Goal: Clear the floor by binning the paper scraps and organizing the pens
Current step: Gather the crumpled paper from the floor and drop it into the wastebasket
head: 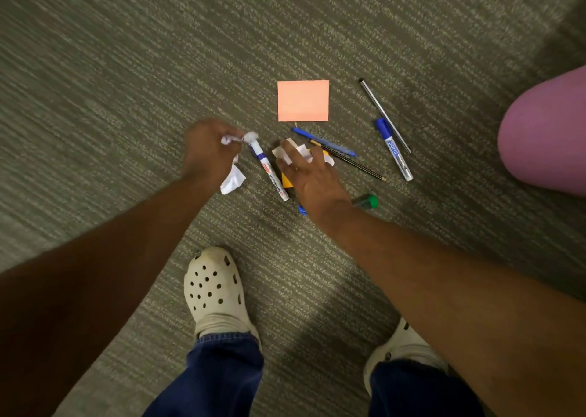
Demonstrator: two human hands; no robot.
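Reaching down, two hands (209, 153) — two markers (269, 170), one pink note (303, 100).

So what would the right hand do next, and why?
Probably close on the white paper scraps under its fingers. The right hand is spread open over them, while the left hand already grips crumpled paper. Pens lie around untouched, so scraps seem to come first.
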